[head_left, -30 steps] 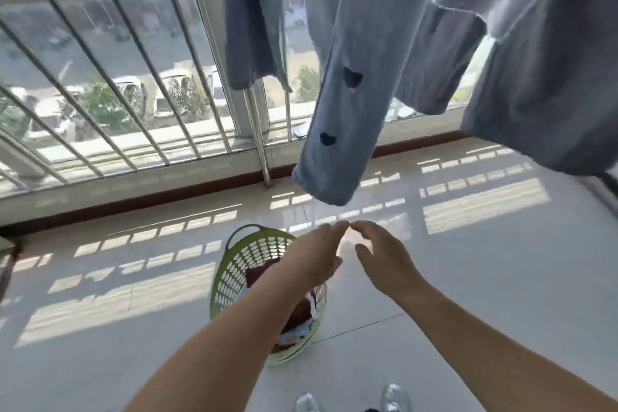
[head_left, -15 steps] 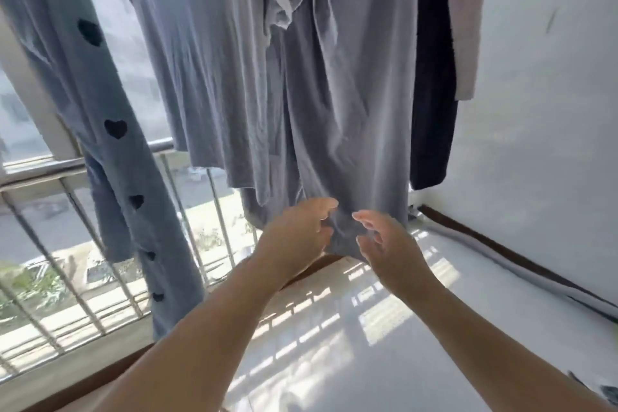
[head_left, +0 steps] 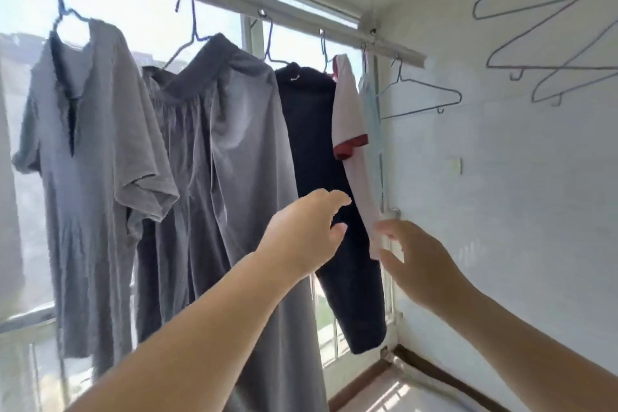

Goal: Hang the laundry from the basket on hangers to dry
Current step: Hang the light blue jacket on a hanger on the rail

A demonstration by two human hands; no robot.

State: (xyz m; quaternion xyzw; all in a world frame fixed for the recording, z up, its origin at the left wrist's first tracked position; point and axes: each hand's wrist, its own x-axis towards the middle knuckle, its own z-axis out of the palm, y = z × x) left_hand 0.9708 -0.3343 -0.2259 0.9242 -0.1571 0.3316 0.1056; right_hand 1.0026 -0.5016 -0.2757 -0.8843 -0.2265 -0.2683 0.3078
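Laundry's all up on blue wire hangers along the white rail point(head_left: 234, 7): grey short-sleeved shirt point(head_left: 90, 157), grey gathered skirt point(head_left: 227, 150), dark navy garment point(head_left: 317, 157), then a white top with red cuff point(head_left: 351, 130). Left hand point(head_left: 304, 234) is raised, fingers loose, holding nothing. Right hand point(head_left: 418, 264) is open too, fingertips at the white top's hem. An empty blue wire hanger point(head_left: 418, 94) hangs at the rail's end.

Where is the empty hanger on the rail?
The empty hanger hangs at the rail's right end, by the white wall, just right of the pale blue garment.
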